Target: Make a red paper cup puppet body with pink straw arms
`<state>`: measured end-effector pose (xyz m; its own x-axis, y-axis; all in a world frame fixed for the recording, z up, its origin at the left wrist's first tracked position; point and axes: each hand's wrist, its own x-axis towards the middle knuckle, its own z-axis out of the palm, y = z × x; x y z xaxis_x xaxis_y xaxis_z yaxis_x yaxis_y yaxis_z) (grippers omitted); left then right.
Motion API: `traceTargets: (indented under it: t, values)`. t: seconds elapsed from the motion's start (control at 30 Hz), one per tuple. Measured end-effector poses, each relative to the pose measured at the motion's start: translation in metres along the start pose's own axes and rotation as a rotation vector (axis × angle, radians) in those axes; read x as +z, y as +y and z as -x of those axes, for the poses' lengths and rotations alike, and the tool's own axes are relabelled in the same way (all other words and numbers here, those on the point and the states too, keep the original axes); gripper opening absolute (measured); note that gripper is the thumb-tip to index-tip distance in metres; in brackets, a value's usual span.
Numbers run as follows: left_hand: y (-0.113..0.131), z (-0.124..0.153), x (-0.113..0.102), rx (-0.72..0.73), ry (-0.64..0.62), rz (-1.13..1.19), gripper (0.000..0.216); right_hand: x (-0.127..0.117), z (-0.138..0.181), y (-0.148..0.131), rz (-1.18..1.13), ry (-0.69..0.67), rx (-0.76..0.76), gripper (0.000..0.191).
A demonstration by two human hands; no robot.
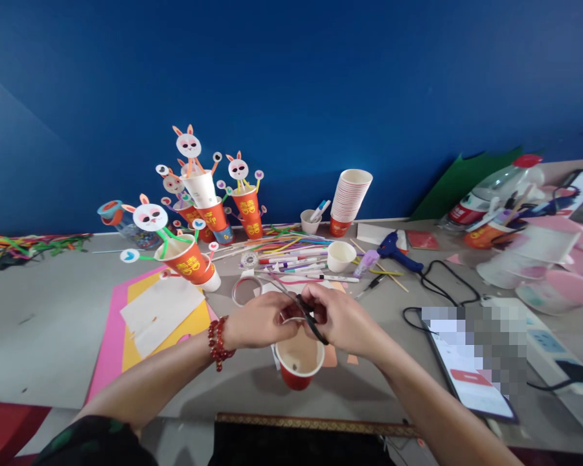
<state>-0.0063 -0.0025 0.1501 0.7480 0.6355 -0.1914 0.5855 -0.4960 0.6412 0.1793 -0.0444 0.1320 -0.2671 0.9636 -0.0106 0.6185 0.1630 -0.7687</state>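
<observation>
My right hand (342, 320) grips a pair of scissors (315, 327) with black handles. The blades point up and away to the left, over my left hand. My left hand (262, 317) is closed in a pinch beside the scissors, and what its fingers hold is mostly hidden. Just below both hands stands a red paper cup (300, 369) with a white rim, its mouth facing up. Small orange paper scraps (329, 356) lie by the cup. A tape roll (247, 291) rests beyond my left hand.
Cups with rabbit-face figures (184, 259) stand at the back left. Coloured paper sheets (160, 310) lie on the left, markers (291, 262) in the middle. Farther right are a cup stack (350, 200), a blue glue gun (398, 252), a phone (471, 369) and a power strip (548, 349).
</observation>
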Motion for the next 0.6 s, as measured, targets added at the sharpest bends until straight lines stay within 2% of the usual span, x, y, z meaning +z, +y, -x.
traceTargets:
  t: [0.3, 0.6]
  values:
    - [-0.0039, -0.0006, 0.0027, 0.043, 0.018, -0.056, 0.010, -0.0016, 0.0008, -0.0001, -0.035, -0.005, -0.031, 0.021]
    - [-0.0037, -0.0002, 0.0013, 0.039, 0.063, 0.049, 0.009, -0.0036, 0.0005, 0.0012, -0.104, -0.011, -0.037, 0.020]
